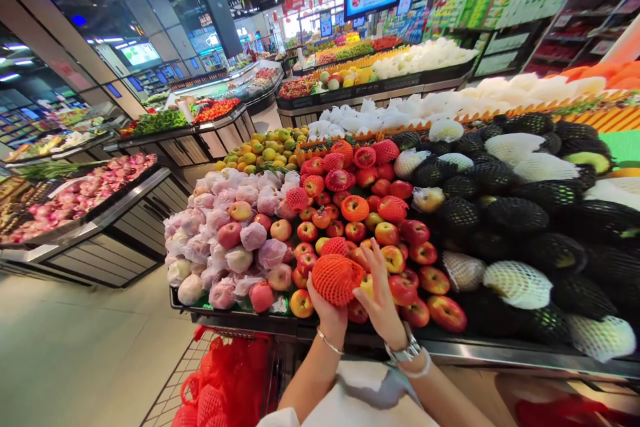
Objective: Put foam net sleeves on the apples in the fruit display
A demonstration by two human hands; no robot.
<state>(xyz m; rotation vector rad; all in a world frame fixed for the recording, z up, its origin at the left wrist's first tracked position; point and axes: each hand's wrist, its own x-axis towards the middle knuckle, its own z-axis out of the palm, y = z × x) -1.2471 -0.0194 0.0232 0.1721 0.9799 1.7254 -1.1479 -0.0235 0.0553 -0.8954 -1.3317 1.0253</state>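
Note:
An apple in a red-orange foam net (337, 279) rests in my left hand (327, 313), whose fingers curl under and around it. Close to its right side is my right hand (381, 297), fingers stretched upward and apart. The right thumb is at the netted apple's edge; whether it touches I cannot tell. Bare red and yellow apples (446, 313) lie in a pile behind and beside both hands. Farther back in the pile, more apples wear red foam nets (339, 179).
Apples in thin wrapping (273, 252) fill the left of the stand; dark-netted melons (515, 215) cover the right. A metal rail (480, 349) runs along the stand's front edge. Below left stands a shopping cart (173, 373) holding red net bags (233, 373). Onions (95, 193) lie on another stand.

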